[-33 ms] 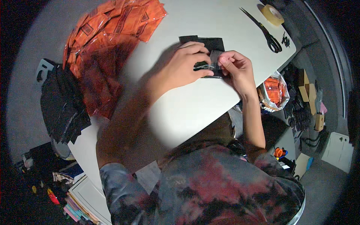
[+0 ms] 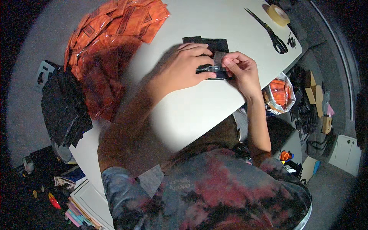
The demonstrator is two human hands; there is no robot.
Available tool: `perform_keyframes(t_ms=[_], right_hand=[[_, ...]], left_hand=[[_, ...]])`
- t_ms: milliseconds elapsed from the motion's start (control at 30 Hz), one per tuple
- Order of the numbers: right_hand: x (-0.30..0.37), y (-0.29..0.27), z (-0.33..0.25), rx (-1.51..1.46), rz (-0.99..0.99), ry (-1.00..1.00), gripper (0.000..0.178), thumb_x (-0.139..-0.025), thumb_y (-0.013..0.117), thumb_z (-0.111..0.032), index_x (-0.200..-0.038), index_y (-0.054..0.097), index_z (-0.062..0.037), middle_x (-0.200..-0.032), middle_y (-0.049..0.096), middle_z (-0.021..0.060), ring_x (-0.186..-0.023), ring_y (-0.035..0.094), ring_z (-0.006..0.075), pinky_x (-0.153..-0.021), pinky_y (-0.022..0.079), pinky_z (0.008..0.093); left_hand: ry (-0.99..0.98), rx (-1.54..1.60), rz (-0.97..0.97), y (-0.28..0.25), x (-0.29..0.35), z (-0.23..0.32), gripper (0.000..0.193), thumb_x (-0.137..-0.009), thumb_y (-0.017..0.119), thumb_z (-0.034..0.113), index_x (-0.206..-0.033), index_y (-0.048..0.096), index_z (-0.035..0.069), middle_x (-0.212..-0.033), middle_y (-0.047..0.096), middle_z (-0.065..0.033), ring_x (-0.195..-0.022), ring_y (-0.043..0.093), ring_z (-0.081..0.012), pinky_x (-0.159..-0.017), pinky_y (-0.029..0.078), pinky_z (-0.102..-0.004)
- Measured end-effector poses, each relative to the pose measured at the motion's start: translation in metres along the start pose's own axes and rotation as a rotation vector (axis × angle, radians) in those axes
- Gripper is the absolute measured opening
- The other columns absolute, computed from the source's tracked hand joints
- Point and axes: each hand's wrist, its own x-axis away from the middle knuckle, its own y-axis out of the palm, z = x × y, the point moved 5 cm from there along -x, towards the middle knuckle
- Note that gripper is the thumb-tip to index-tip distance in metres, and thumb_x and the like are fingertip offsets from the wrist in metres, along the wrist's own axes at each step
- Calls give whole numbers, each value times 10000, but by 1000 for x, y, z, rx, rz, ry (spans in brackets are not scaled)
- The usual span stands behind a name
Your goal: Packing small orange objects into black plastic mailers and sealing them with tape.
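Observation:
A flat black packet (image 2: 215, 45) lies on the white table in front of me. My left hand (image 2: 188, 67) rests over its left part, fingers stretched and spread, holding it down against the table. At the packet's right side my right hand (image 2: 242, 69) is closed in a pinch between thumb and forefinger on a clear plastic flap (image 2: 218, 59). The flap stands up over the black surface and shines. My fingers cover much of the packet's middle.
Orange printed packets in clear plastic (image 2: 115, 34) are heaped at the left, beside a pile of black packets (image 2: 65, 107). Black scissors (image 2: 273, 36), a tape roll (image 2: 278, 15) and small black bits (image 2: 291, 40) lie far right. Below the right edge stands a bag of orange packets (image 2: 281, 92).
Almost nothing differs. My left hand has shifted very slightly left along with the packet; my right hand keeps its pinch on the flap.

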Motion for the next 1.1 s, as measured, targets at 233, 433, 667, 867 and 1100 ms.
perform_keyframes(t_ms=[233,433,667,867,1100], right_hand=[[2,-2,2,-16,10,48,119,-982,743,-152,-997,738,-34,-825,707,-7,-678,536,42,-613,403,209],[6,5,-4,3,-23,38,128,-960,768,-121,-1010,752,-5,-862,738,16,-759,615,48,-671,473,207],[13,13,-18,243,76,-19,131,-912,818,-113,-933,784,11,-808,745,29,-726,626,52,-648,487,212],[8,12,-10,304,57,119,133,-897,834,-125,-924,796,0,-780,728,11,-693,599,46,-632,471,209],[9,15,-8,326,54,65,136,-902,833,-145,-931,792,-18,-751,704,-19,-625,549,19,-540,412,200]], left_hand=[[69,-56,-161,-2,15,-8,348,-924,760,369,-1182,792,139,-1499,595,-75,-1493,426,-333,-1223,356,-485],[28,28,-125,7,18,-18,317,-937,749,353,-1161,796,135,-1504,595,-54,-1484,444,-310,-1227,343,-493],[21,16,-123,9,20,-24,275,-968,714,345,-1157,795,163,-1505,595,-30,-1473,458,-308,-1221,351,-496],[47,-17,-134,8,19,-23,273,-991,690,328,-1166,784,140,-1505,594,-21,-1484,442,-298,-1222,354,-479],[10,-14,-166,-7,18,-25,615,-981,680,326,-1553,498,191,-1680,337,-133,-1553,296,-371,-1245,303,-506]])
